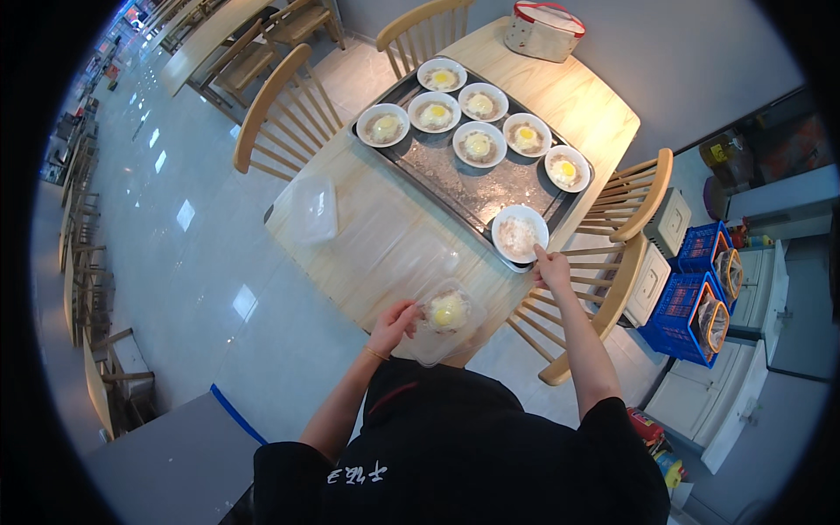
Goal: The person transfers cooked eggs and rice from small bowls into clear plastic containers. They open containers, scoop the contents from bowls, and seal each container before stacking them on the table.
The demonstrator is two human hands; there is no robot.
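My left hand [398, 320] grips the left edge of a clear plastic container [433, 353] at the near table edge. An egg with minced food [449, 311] lies in that container. My right hand [551, 268] has its fingers on the rim of a white bowl [520, 233], which holds pale minced food without a visible egg and sits at the near right corner of a dark metal baking tray [420, 165]. Several other white bowls, such as one [567, 168] at the tray's right edge, each hold an egg on minced food.
Clear plastic containers or lids [315, 209] lie on the wooden table [348, 279] left of the tray. A white bag with red trim [545, 31] stands at the far end. Wooden chairs [274, 111] surround the table; blue crates [679, 315] stand at the right.
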